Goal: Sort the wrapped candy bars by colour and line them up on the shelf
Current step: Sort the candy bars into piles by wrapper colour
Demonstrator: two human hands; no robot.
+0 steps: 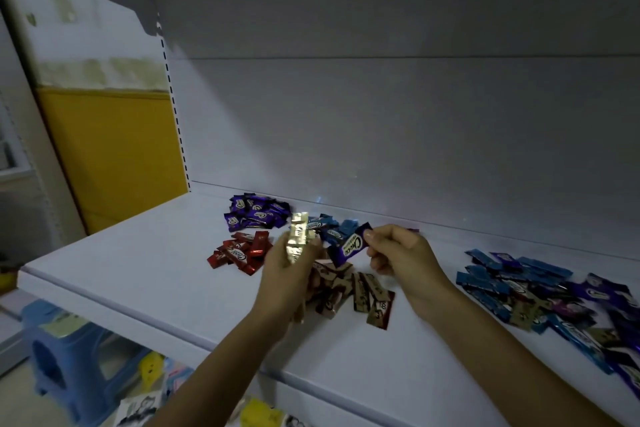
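My left hand (pixel 289 270) grips a gold-wrapped candy bar (pixel 298 236), held upright above the white shelf (pixel 145 274). Just to its right, my right hand (pixel 398 250) pinches a purple candy bar (pixel 349 246) by one end. On the shelf lie sorted heaps: purple bars (pixel 256 215) at the back left, red bars (pixel 240 251) in front of them, light blue bars (pixel 332 229) behind my hands, and brown-gold bars (pixel 360 291) under my hands. A mixed unsorted pile (pixel 554 295) of blue, purple and gold bars spreads at the right.
The shelf's back panel (pixel 381 135) rises close behind the heaps. A slotted upright (pixel 173 107) marks the left end. Below the shelf's front edge stand a blue plastic stool (pixel 65 354) and some packaged goods (pixel 256 412).
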